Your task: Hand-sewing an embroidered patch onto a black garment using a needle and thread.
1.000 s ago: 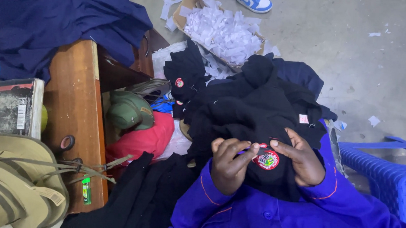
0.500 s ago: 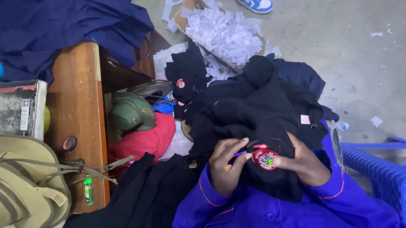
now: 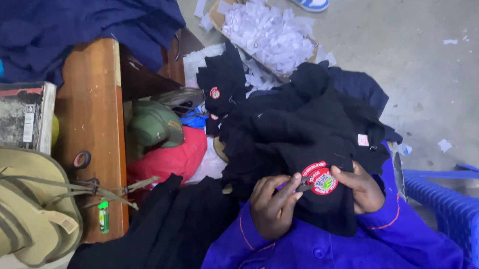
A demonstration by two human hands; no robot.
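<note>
At twelve o'clock we see one cardboard box (image 3: 229,5) heaped with white paper scraps (image 3: 268,36). We count two round badges: one on the black garment (image 3: 304,132) in our lap, at five o'clock, another on a black piece (image 3: 223,85) near the box. Our left hand (image 3: 271,206) pinches a small tool (image 3: 303,184) at the red badge (image 3: 320,179); our right hand (image 3: 361,185) presses the cloth beside it.

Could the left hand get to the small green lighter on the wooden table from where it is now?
Probably yes. The left hand works at the round patch; only low black cloth lies between it and the green lighter, which sits uncovered on the wooden table.
</note>
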